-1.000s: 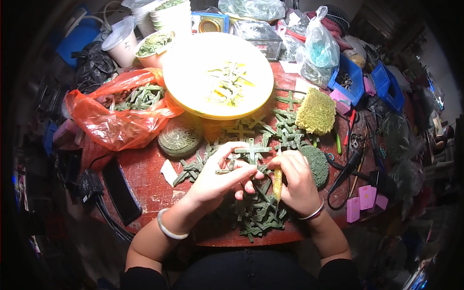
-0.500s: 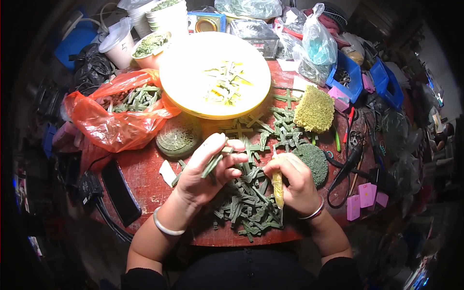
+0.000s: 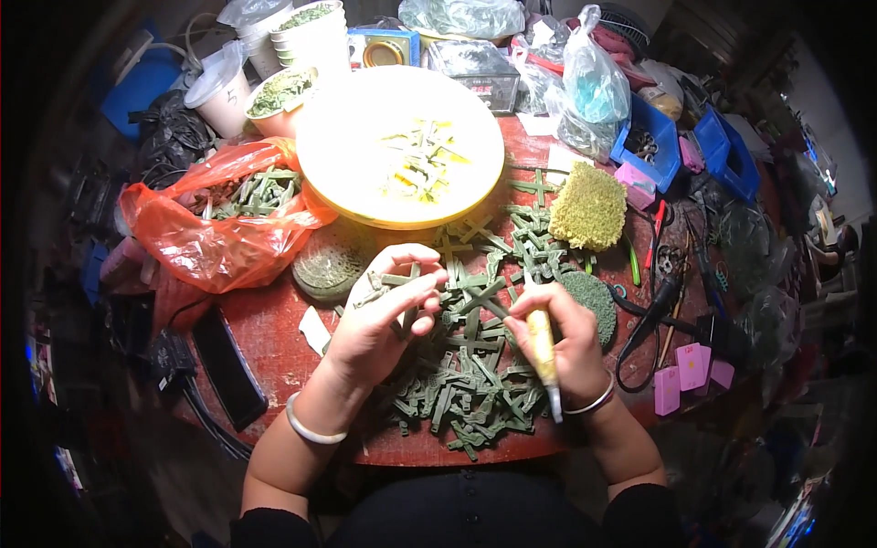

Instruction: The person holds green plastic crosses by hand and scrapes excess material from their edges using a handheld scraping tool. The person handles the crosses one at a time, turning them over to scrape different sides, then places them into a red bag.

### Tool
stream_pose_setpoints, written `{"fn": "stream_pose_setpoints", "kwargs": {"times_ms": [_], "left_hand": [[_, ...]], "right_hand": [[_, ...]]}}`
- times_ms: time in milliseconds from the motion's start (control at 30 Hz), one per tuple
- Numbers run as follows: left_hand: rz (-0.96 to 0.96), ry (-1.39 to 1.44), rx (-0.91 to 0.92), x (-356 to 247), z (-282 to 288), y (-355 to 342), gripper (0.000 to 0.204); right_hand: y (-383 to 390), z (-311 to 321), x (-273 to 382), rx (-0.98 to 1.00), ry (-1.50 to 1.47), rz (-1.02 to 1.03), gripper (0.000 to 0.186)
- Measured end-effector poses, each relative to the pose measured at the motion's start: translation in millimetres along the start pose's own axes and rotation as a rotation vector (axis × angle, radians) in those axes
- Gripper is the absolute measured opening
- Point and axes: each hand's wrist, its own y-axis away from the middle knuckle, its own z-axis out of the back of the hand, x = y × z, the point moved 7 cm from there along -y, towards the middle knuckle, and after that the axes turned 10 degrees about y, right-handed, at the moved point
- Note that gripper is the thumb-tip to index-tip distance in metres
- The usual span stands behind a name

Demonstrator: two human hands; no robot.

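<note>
My left hand grips a green cross-shaped plastic piece just above the red round table. A pile of the same green cross pieces lies between both hands. My right hand is shut on a yellow pen-like tool, its tip pointing toward the table's near edge. A wide yellow basin with a few pale green pieces inside stands just beyond my hands.
An orange plastic bag holding more green pieces lies at the left. A yellow sponge, a round green pad, blue bins, white cups, pliers and cables crowd the right and far side.
My left hand lifted a green cross piece from the pile and shifted slightly left and up. My right hand has kept the yellow tool and stayed almost in place.
</note>
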Motion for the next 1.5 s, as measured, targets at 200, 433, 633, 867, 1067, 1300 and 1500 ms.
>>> {"fn": "stream_pose_setpoints", "kwargs": {"times_ms": [200,433,633,867,1067,1300,1500], "left_hand": [[0.072,-0.247,0.139,10.5,-16.7,5.4,0.037],[0.194,-0.215,0.130,25.6,-14.0,9.4,0.038],[0.167,-0.235,0.135,24.6,-19.3,9.5,0.036],[0.143,-0.103,0.097,23.5,-11.4,8.7,0.025],[0.133,-0.147,0.085,21.9,-12.6,9.8,0.028],[0.105,-0.022,0.061,11.4,-12.0,9.0,0.030],[0.050,0.336,0.102,2.5,-17.0,4.7,0.032]], "right_hand": [[7.7,-11.4,-20.0,0.067,-0.528,-0.305,0.016],[9.4,-18.8,-12.9,0.159,-0.607,-0.323,0.015],[12.8,-28.2,-17.0,0.219,-0.678,-0.390,0.016],[7.1,-25.0,20.6,0.164,0.339,0.275,0.028],[6.7,-22.4,16.0,0.200,0.312,0.242,0.026],[6.2,-12.2,13.9,0.130,0.328,0.202,0.027],[4.5,-5.1,3.8,0.066,0.091,0.014,0.019]]}}
